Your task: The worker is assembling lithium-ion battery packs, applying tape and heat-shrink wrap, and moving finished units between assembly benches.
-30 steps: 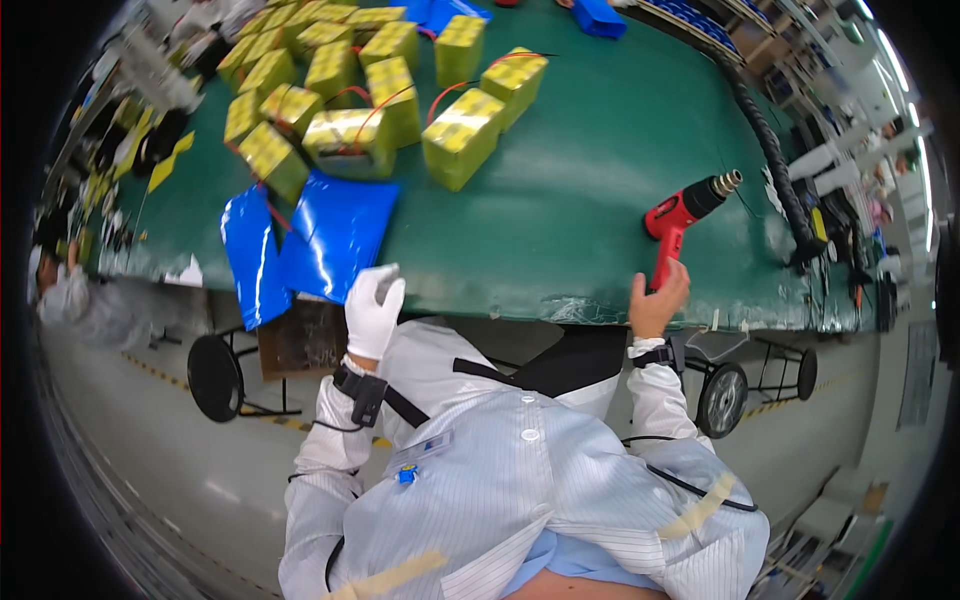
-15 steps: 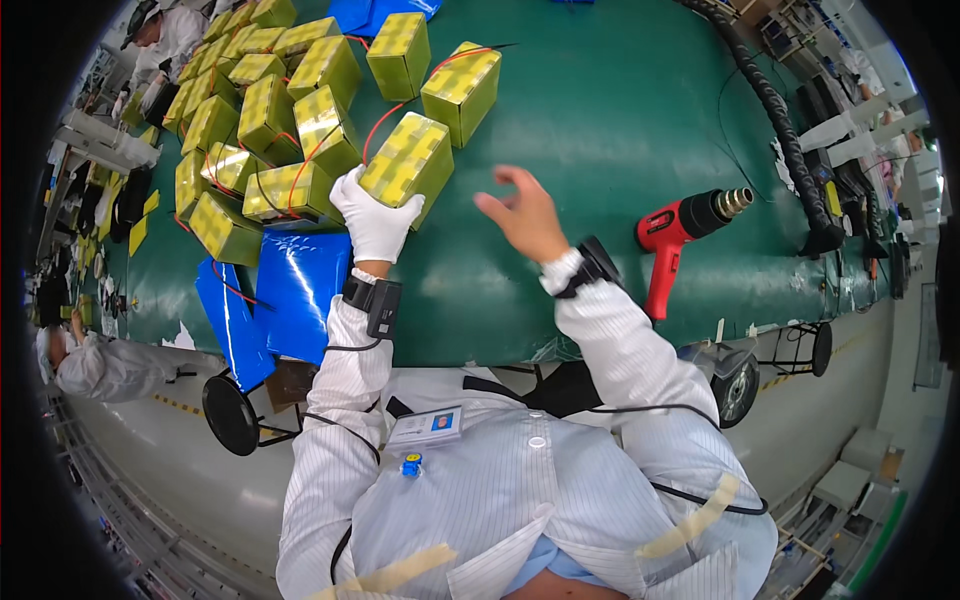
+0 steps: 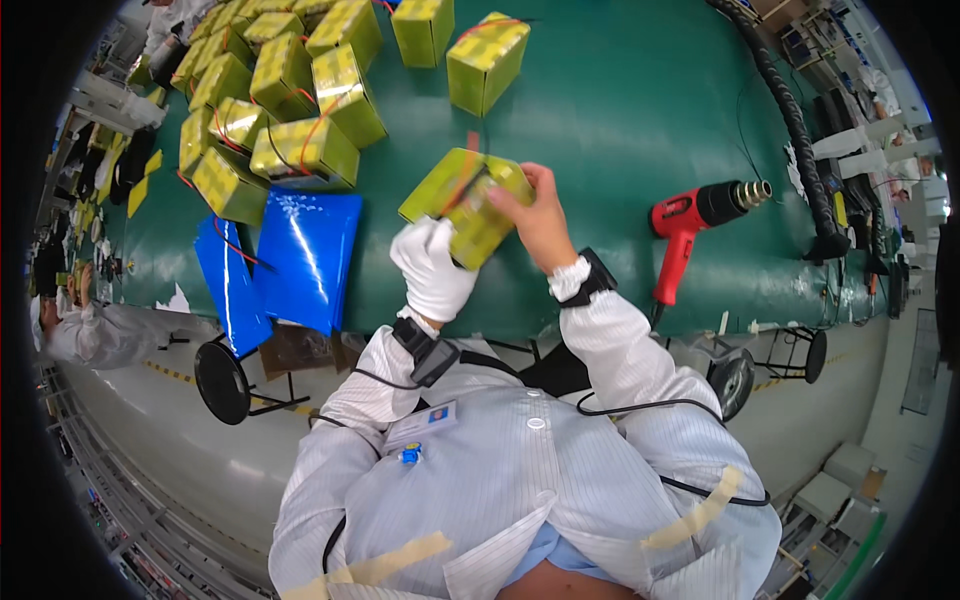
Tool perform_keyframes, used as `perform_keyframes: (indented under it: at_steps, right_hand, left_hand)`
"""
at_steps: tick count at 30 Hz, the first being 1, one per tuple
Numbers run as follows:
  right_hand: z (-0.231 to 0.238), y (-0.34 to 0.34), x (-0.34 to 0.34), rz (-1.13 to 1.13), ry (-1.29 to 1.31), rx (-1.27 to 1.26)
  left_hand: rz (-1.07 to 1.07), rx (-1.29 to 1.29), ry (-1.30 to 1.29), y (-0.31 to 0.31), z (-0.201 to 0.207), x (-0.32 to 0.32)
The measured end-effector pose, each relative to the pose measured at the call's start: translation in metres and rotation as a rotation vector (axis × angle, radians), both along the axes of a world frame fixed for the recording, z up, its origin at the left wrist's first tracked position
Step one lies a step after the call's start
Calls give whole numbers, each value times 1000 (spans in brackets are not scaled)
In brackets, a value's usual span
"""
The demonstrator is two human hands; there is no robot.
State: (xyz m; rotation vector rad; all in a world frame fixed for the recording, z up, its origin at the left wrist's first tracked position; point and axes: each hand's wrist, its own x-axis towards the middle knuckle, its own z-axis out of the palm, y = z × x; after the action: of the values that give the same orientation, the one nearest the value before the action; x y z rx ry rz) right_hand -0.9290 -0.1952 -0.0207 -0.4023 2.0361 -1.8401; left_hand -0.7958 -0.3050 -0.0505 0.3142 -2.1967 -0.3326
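My gloved left hand (image 3: pixel 432 268) grips the lower left side of a yellow-green battery pack (image 3: pixel 475 230), tilted above the near part of the table. Against the pack's right side, the bare fingers and thumb of my right hand (image 3: pixel 542 225) are closed on it. The pack is blurred by motion, with a red and a dark wire across its top. Several similar packs with red and black wires crowd the far left, among them a wired pack (image 3: pixel 305 152) and one standing apart (image 3: pixel 487 65).
A red and black heat gun (image 3: pixel 690 228) lies to the right on the green table (image 3: pixel 610 110). Blue sheets (image 3: pixel 312 258) overhang the near left edge. A thick black braided hose (image 3: pixel 790 130) runs down the right side. Below the edge stands a round black stool (image 3: pixel 222 383).
The battery pack has come toward me and right, away from the group, and has been turned. My right hand has moved in and taken hold of it. The view has shifted slightly.
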Motion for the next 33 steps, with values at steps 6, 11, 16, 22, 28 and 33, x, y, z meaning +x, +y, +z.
perform_keyframes:
  at_steps: [6,11,16,22,28,33]
  right_hand:
    - [-20,71,22,91,-100,-72]
    - [-60,93,3,194,-176,-211]
    - [-53,107,-4,165,704,350]
    - [-27,85,3,120,-35,-18]
    - [-29,98,6,-194,204,216]
    - [3,125,26,-266,484,395]
  left_hand:
    - [-198,-133,-18,62,-16,33]
    - [-376,66,-202,61,4,56]
    - [-29,87,-323,-18,32,103]
    - [814,37,-334,-168,46,205]
    - [477,1287,-218,-356,-73,373]
    - [442,950,-568,-374,-62,345]
